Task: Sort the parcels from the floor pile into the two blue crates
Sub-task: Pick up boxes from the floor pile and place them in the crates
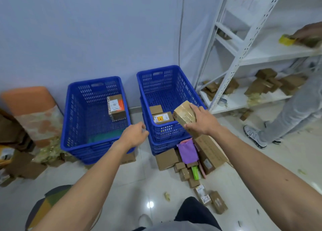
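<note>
Above the near rim of the right crate [174,128], the right hand [200,120] grips a taped parcel [184,115], arm stretched forward. Beside it, the left hand [135,133] hangs loosely curled and holds nothing, over the left crate [73,126].

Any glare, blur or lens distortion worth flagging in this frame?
Head view: wide-angle lens bows the white metal shelving; a glare spot on the glossy white floor tiles; the tape-wrapped brown parcel in the right hand looks slightly soft.
</note>
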`<state>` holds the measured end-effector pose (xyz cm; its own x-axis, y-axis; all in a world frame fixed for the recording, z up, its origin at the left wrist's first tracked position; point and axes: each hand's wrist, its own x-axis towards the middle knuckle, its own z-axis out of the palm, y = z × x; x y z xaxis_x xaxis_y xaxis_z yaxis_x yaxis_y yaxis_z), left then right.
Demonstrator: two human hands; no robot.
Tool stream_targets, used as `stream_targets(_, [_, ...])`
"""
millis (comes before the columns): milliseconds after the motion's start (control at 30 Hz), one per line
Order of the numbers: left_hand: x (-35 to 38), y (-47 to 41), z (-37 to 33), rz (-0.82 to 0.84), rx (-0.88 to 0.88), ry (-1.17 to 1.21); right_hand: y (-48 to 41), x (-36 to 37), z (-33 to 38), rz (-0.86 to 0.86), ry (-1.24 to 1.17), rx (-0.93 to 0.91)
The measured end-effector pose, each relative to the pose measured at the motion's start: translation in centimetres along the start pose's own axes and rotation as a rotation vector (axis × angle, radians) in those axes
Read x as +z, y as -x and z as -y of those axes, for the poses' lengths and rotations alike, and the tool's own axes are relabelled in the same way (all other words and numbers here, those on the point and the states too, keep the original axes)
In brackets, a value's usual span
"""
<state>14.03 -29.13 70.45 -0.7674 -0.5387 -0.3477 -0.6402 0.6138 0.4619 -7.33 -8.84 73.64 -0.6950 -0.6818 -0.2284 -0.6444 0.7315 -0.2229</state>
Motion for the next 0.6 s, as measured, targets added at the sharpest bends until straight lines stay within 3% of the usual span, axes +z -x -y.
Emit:
stream_targets(167, [-0.6,-2.8,-1.6,-0.016,0.04,-0.011,-2.9,-0.9,-0.7,-0.017,0.041,-0.016])
stream_targets(600, [-2.4,-17.0,-6.7,-0.037,-0.065,0.009,-19.0,-2.4,-6.8,-0.005,0.111,-0.086])
